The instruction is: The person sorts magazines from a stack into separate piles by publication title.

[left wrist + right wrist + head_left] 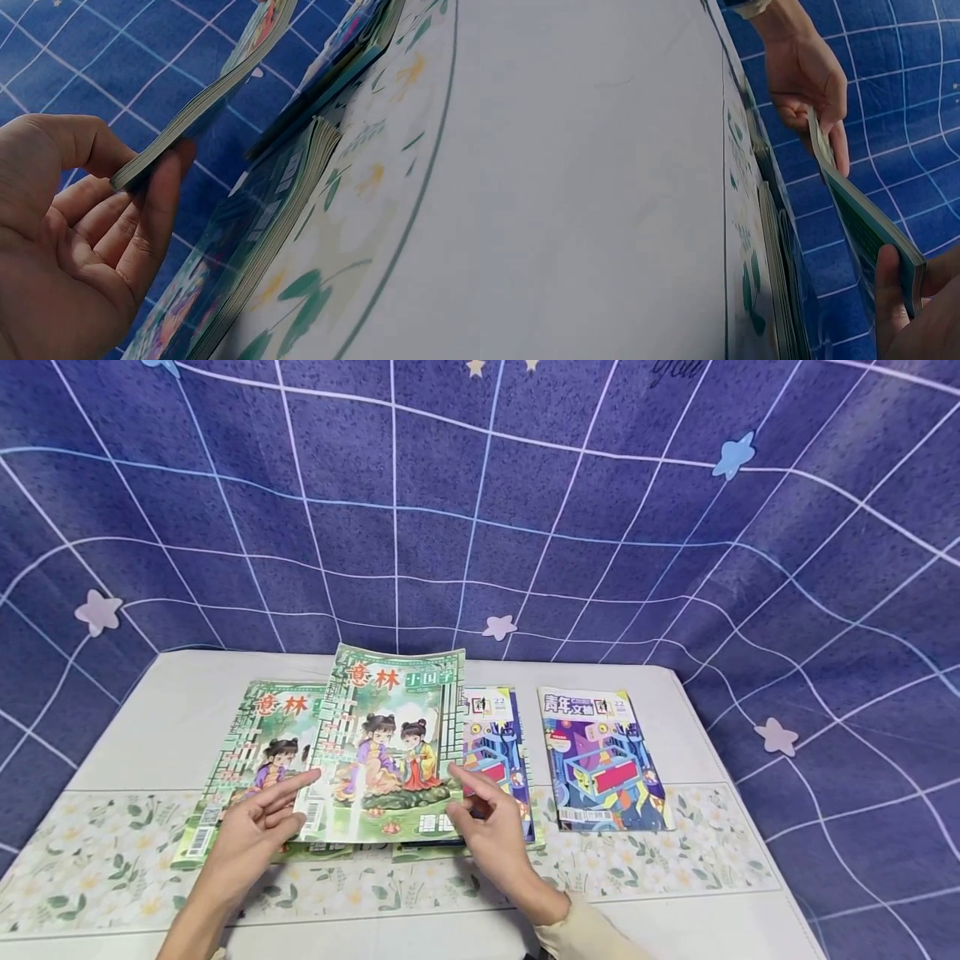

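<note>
Both hands hold up a green-covered magazine (397,727) with red title characters and two drawn children on its front. My left hand (251,839) pinches the left edge between thumb and fingers; the left wrist view shows the thin page block (196,106) bending away from that grip. At the opposite edge, my right hand (491,835) pinches it, thumb on one face in the right wrist view. Under the raised magazine, a matching green magazine (225,777) lies at left, partly covered. A blue-purple magazine (498,752) shows at its right, on top of another green-edged one.
Farther right on the table lies another blue-purple magazine (600,768) by itself. The white table (202,693) carries a floral strip (712,843) across its front. Behind and beside it hangs a dark blue gridded cloth (450,468) with stars.
</note>
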A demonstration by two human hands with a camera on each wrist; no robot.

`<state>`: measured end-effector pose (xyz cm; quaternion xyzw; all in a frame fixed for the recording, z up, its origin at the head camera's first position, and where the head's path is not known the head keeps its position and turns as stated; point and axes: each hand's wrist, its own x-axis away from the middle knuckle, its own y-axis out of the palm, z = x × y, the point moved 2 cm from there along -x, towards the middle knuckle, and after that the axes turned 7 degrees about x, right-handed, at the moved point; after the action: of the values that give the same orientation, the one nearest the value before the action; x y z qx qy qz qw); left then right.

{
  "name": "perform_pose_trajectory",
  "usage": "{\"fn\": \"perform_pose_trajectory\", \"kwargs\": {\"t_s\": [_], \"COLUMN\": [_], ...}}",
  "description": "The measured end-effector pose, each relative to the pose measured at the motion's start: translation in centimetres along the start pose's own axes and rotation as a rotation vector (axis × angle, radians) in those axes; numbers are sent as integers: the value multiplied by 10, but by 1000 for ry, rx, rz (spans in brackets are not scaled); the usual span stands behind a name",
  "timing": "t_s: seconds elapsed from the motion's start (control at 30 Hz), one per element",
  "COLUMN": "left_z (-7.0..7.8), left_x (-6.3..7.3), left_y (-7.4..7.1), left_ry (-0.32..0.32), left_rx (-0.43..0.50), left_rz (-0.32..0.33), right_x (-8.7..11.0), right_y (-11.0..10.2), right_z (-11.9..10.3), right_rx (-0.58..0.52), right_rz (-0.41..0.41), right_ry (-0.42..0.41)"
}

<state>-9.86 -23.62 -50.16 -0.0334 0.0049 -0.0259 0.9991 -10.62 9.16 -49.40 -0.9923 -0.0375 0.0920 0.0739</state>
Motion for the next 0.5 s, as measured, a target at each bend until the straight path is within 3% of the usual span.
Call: {"fn": "perform_pose_trajectory", "kwargs": {"t_s": [0.13, 0.5], "left_z": [0, 1], "left_x": [1, 4], "left_y": [-5, -24], "left_ry": [45, 41], "left_rx": [-32, -48], "left_rz": [3, 5], "right_x": [0, 2], "right_y": [6, 22], "right_z": [-1, -5], "right_rx": [13, -31], "right_rz": [8, -17], "right_ry": [16, 41]}}
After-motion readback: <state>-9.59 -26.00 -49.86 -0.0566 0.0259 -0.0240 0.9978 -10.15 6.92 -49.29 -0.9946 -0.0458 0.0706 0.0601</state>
